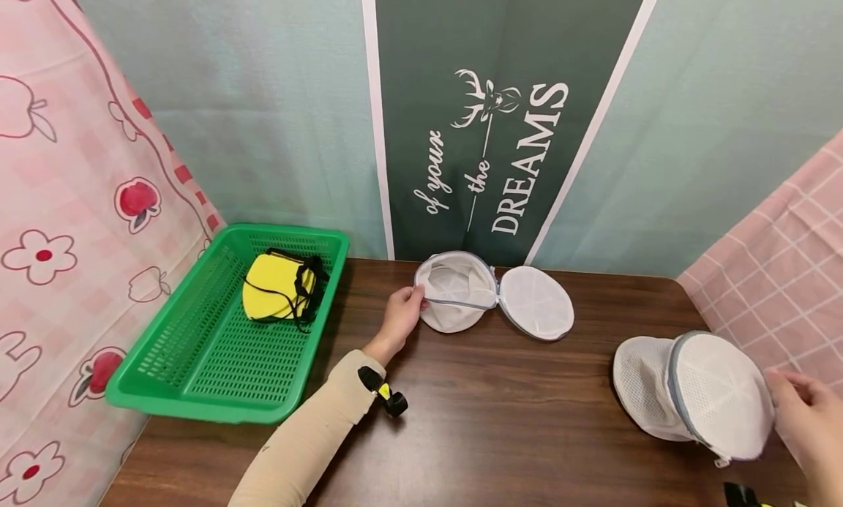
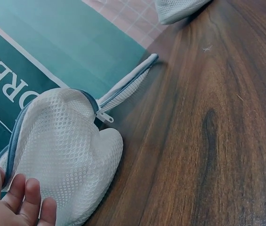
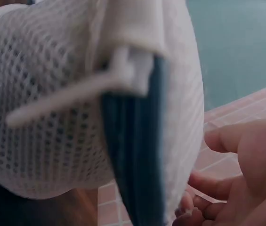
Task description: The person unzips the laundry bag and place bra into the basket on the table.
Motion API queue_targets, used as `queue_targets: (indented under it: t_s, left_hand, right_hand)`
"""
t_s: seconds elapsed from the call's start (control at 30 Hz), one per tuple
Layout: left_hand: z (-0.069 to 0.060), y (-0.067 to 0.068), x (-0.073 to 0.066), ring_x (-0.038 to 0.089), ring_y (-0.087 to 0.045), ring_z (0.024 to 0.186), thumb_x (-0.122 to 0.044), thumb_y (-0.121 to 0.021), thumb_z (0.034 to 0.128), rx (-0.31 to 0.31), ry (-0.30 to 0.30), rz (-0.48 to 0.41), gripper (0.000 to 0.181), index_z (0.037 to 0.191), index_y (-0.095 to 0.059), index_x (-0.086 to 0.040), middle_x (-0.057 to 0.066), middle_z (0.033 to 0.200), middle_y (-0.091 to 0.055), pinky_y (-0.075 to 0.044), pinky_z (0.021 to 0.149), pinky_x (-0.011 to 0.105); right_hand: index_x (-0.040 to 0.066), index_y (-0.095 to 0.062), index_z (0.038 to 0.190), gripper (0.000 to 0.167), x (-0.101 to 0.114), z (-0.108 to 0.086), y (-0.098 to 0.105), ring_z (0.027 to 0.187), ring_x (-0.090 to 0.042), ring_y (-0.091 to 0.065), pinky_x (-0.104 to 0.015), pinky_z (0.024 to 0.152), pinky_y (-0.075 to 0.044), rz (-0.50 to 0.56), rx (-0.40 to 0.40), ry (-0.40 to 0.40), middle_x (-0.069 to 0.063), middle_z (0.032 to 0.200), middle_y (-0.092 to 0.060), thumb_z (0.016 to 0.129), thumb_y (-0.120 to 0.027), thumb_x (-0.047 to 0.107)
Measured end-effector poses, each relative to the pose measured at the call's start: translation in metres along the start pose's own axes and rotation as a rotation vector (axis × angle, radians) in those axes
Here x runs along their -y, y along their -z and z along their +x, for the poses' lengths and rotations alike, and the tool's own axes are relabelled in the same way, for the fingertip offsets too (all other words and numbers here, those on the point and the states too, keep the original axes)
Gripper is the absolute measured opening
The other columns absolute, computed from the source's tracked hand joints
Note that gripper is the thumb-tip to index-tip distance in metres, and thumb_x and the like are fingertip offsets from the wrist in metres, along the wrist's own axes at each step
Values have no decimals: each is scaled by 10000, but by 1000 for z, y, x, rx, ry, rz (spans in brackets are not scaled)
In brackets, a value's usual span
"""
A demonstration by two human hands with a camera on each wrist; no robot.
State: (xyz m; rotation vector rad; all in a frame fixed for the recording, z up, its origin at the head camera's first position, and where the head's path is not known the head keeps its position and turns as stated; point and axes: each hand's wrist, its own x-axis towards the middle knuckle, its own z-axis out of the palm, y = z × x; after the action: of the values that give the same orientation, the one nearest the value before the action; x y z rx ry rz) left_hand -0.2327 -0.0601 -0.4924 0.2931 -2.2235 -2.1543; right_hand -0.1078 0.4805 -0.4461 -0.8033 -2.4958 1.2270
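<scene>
On the counter point(image 1: 514, 404), to the right of the green basket point(image 1: 191, 408), I see two white mesh bags, and in the head view each has a hand at it. The open bag point(image 1: 454, 320) is nearer the basket. The left hand point(image 1: 400, 313) sits between them, pinching the bag's edge on the basket side. What matters most is how that bag points: bag and round lid point(image 1: 536, 302) make a row leading away from the basket, with the lid at the far end. So the bag lies just past the left hand's fingertips, and this hand is much closer to it than the other.

The other bag point(image 1: 721, 397) is far from the basket. The right hand point(image 1: 806, 412) is on its far side, right at the edge. A yellow thing point(image 1: 270, 287) with black cords lies inside the basket.

In the left wrist view, the fingers curl at the open bag's rim, and a zip pull point(image 2: 106, 117) hangs by the lid, on the side away from the basket.

In the right wrist view, the fingers bend close by the other bag, with a blue zip point(image 3: 135, 141) in front. I can't tell if they grip it.
</scene>
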Motion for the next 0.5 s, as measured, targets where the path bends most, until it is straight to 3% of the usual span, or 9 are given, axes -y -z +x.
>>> queue_targets:
  t_s: [0.07, 0.13, 0.17, 0.27, 0.33, 0.4, 0.5]
  left_hand:
    - [0, 0, -1, 215, -656, 864, -203, -522, 1062, 2, 2, 6, 329, 932, -678, 54, 114, 881, -660, -548, 914, 413]
    - [-1, 0, -1, 222, -659, 870, -205, -520, 1062, 4, 4, 8, 330, 933, -677, 55, 118, 884, -660, -548, 916, 415]
    - [-1, 0, -2, 228, -661, 874, -205, -519, 1063, 4, 4, 10, 330, 933, -676, 54, 120, 886, -660, -547, 917, 418]
    - [-1, -1, -2, 246, -667, 886, -206, -518, 1064, 3, 1, 10, 333, 933, -673, 58, 135, 894, -663, -545, 923, 426]
    - [0, -1, -1, 259, -669, 901, -208, -517, 1065, 4, 0, 10, 335, 936, -673, 59, 147, 908, -665, -544, 929, 427]
    - [-1, -1, 0, 264, -670, 916, -216, -513, 1068, 8, 0, 19, 339, 942, -672, 56, 152, 926, -668, -544, 930, 424]
    - [-1, -2, -1, 281, -673, 936, -222, -515, 1068, 7, 5, 24, 339, 945, -674, 50, 157, 936, -670, -541, 934, 418]
  right_hand:
    - [39, -644, 1024, 317, 7, -7, 1, 630, 120, -386, -160, 549, -377, -94, 35, -11, 296, 679, -428, 1030, -498, 320]
    - [-146, -543, 1148, 536, 11, -10, 0, 654, 112, -367, -178, 574, -369, -168, 50, -61, 275, 692, -420, 1030, -478, 373]
    - [-185, -517, 1173, 581, 10, -9, 1, 656, 89, -371, -196, 576, -367, -185, 58, -82, 243, 693, -436, 1025, -481, 376]
    - [-226, -481, 1219, 639, 5, -6, 0, 796, -156, -518, -251, 613, -366, -227, 99, -101, -169, 791, -606, 1018, -477, 381]
    - [-245, -469, 1200, 648, 0, -3, 1, 912, -342, -517, -271, 616, -368, -262, 131, -80, -387, 993, -571, 1020, -465, 378]
    - [-245, -442, 1238, 655, -2, -3, 1, 1019, -482, -456, -287, 636, -361, -290, 159, -60, -478, 1218, -447, 1028, -440, 376]
    - [-242, -466, 1185, 639, -4, -2, 2, 993, -481, -463, -287, 623, -362, -324, 176, -29, -474, 1159, -472, 1029, -442, 378]
